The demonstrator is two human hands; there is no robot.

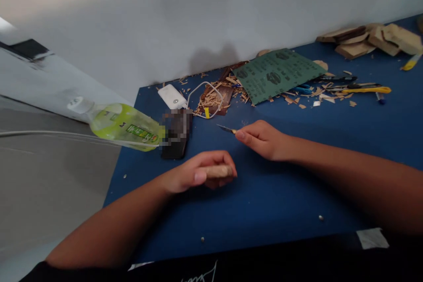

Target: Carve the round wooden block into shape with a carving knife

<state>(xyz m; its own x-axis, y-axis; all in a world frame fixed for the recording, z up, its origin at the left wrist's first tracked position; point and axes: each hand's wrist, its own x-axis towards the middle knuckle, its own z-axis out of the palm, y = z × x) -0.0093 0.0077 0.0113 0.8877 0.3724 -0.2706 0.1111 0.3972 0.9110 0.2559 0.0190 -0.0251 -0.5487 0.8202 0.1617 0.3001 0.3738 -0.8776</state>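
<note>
Two things are held over the blue counter (264,198): the left hand (190,174) curls closed around a short wooden stick (220,171), while the right hand (262,140) pinches a small carving knife (226,129), its blade pointing to the person's left. Farther along lie wood shavings (211,105), a green sheet of sandpaper (276,75), a white power bank (172,97) and a yellow-handled utility knife (366,90). A green plastic bottle (125,126) lies on its side near the counter's edge.

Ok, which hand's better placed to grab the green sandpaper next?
Probably the right hand: nearer the green sandpaper, though holding a carving knife; the left hand grips a wooden piece, farther off.
</note>
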